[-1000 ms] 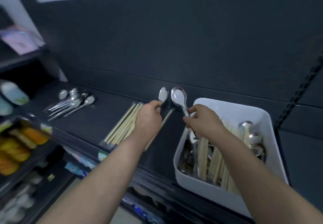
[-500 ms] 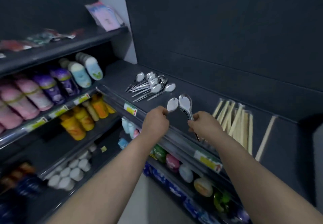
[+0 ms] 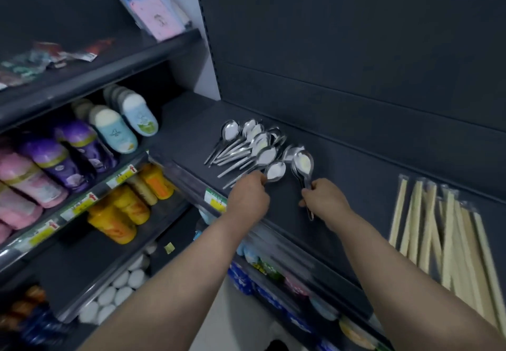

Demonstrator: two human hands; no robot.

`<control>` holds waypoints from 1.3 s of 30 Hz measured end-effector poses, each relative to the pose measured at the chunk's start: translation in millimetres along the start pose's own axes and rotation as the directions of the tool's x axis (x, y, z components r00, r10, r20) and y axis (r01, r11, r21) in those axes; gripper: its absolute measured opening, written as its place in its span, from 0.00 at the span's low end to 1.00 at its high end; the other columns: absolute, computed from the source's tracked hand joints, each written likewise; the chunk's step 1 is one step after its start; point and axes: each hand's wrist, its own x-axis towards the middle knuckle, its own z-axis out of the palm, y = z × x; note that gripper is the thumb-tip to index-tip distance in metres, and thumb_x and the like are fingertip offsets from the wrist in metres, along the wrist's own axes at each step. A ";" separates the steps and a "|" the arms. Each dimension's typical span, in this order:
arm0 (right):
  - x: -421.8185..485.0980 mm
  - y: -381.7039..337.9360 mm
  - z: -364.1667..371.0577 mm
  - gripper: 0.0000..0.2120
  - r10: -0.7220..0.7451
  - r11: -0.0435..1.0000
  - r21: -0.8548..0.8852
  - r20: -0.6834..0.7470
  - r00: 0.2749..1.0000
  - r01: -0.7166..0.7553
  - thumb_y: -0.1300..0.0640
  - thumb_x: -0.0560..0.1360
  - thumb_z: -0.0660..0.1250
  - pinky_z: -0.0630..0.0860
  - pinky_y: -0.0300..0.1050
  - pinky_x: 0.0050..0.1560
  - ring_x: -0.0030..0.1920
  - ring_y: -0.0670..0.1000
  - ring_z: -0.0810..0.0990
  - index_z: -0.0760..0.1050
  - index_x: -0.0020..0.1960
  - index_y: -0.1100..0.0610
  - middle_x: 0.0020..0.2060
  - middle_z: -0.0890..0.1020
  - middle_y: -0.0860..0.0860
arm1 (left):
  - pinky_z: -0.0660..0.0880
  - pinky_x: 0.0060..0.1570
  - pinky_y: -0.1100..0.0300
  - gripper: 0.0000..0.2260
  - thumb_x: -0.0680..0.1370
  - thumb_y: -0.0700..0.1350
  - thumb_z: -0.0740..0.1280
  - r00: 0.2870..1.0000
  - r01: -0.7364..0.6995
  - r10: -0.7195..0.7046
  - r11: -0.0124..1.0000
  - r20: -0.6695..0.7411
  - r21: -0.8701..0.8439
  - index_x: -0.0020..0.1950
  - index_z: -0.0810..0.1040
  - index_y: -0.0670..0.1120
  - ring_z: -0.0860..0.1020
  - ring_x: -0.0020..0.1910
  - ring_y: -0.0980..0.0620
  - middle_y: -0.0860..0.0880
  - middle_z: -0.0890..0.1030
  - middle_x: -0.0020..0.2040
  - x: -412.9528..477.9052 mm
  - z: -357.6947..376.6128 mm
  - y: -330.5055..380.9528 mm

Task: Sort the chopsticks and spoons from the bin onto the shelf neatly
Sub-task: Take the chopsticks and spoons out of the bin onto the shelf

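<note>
Head view: both hands have carried their spoons leftward along the shelf to the spoon pile. The left hand pinches one spoon by its handle, its bowl just beside the pile's near edge. The right hand curls round the handles of what looks like a few nested spoons, bowls at its 11 o'clock. Wrapped chopsticks lie on the same shelf at 3 o'clock, well apart. At 9 o'clock, a neighbouring rack holds bottles on their sides.
</note>
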 end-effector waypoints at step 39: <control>-93.8 31.9 -36.8 0.12 0.058 0.827 -0.456 -0.511 0.858 -0.327 0.53 0.77 0.59 0.74 0.45 0.47 0.56 0.55 0.79 0.79 0.56 0.47 0.54 0.81 0.50 | 0.74 0.57 0.55 0.12 0.79 0.46 0.63 0.653 -0.710 0.625 0.701 0.428 0.059 0.60 0.78 0.54 0.76 0.61 0.48 0.52 0.80 0.60 51.4 33.7 85.3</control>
